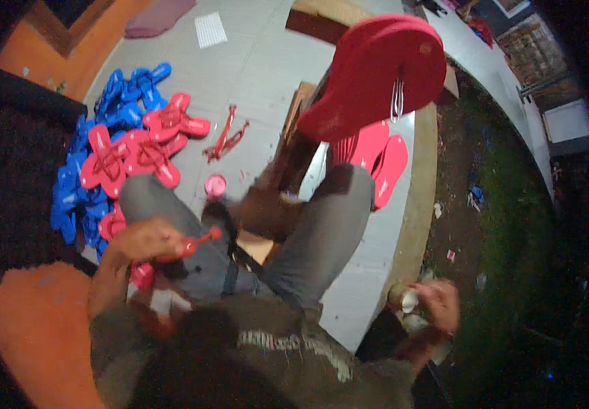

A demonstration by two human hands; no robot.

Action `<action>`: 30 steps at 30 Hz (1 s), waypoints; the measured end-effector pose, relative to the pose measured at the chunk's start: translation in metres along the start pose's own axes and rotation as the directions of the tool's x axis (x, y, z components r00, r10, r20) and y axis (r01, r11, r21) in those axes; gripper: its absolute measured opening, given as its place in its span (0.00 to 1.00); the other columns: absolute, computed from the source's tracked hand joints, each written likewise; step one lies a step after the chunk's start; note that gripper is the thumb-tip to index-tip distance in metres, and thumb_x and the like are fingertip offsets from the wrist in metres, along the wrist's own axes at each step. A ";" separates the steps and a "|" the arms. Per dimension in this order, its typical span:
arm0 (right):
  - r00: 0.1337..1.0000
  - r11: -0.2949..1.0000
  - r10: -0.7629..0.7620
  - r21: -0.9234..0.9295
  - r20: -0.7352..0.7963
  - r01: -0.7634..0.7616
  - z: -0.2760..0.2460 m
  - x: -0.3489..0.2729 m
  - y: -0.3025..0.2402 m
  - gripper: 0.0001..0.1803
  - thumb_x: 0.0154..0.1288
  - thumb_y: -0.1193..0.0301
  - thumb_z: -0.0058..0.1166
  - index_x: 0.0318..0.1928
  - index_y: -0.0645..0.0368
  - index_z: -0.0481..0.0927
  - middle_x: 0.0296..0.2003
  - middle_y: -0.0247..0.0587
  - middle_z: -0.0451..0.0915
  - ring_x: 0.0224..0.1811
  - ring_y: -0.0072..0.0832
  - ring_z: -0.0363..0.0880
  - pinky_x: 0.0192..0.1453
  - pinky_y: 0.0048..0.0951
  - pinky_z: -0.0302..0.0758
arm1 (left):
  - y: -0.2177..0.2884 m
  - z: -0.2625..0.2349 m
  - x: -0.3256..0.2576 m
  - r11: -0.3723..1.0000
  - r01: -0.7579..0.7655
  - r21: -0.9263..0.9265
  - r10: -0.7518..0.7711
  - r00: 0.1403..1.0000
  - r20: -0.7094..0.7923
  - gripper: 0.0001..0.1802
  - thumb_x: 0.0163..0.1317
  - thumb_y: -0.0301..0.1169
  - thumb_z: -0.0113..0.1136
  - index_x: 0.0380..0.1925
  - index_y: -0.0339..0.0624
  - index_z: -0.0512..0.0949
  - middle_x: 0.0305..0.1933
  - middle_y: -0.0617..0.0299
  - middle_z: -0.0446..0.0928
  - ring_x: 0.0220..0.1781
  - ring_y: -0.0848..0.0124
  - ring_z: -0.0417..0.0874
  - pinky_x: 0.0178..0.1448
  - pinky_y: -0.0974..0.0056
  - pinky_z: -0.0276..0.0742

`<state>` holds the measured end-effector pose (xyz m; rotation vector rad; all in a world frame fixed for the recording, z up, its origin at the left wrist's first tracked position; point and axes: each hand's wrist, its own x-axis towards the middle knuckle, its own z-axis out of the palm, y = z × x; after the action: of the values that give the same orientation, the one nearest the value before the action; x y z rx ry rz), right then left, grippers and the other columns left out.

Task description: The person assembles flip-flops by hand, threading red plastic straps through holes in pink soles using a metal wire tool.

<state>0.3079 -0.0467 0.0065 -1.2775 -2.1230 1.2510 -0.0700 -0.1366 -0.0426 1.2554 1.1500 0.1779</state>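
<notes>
My left hand, above my left thigh, is closed on a red flip-flop strap whose end sticks out to the right. Low on the right, my right hand has its fingers curled beside a small round container with a pale opening. Blur hides what those fingers hold, if anything. Ahead of my right knee, large red foam soles stand raised over a wooden stand, with thin pale metal loops hanging at the face. More pink soles lie behind my right knee.
Finished pink flip-flops and a heap of blue flip-flops lie at the left. Loose red straps and a small pink round tub rest on the tiled floor. A paper sheet lies farther off. The tiles end at a concrete edge on the right.
</notes>
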 end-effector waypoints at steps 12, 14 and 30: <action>0.950 0.493 0.004 0.827 0.311 -0.272 0.131 0.144 0.021 0.17 0.61 0.69 0.45 0.49 0.63 0.68 0.23 0.28 0.64 0.24 0.15 0.61 0.25 0.18 0.58 | -0.195 0.044 0.331 0.978 -0.169 0.127 0.168 0.260 -0.951 0.18 0.57 0.41 0.45 0.41 0.41 0.73 0.30 0.46 0.75 0.33 0.49 0.77 0.35 0.52 0.71; 0.972 0.634 0.173 0.738 0.157 -0.232 0.148 0.153 0.039 0.17 0.62 0.69 0.44 0.51 0.63 0.67 0.24 0.28 0.64 0.25 0.15 0.61 0.26 0.17 0.58 | -0.170 0.049 0.306 0.955 -0.026 0.294 0.286 0.331 -0.899 0.19 0.58 0.41 0.45 0.45 0.42 0.71 0.29 0.46 0.75 0.31 0.49 0.77 0.34 0.52 0.71; 0.965 0.960 -0.074 0.243 -0.253 0.137 0.173 0.167 0.033 0.12 0.55 0.68 0.54 0.39 0.61 0.77 0.30 0.42 0.79 0.30 0.26 0.76 0.37 0.27 0.72 | -0.027 -0.032 0.132 0.850 -0.344 0.400 0.522 0.653 -0.548 0.15 0.56 0.38 0.54 0.24 0.35 0.77 0.19 0.59 0.73 0.21 0.72 0.73 0.29 0.63 0.68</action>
<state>0.1203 0.0136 -0.1355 -1.1236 -1.7683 1.2120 -0.0435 -0.0385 -0.1364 1.7814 1.4572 0.9171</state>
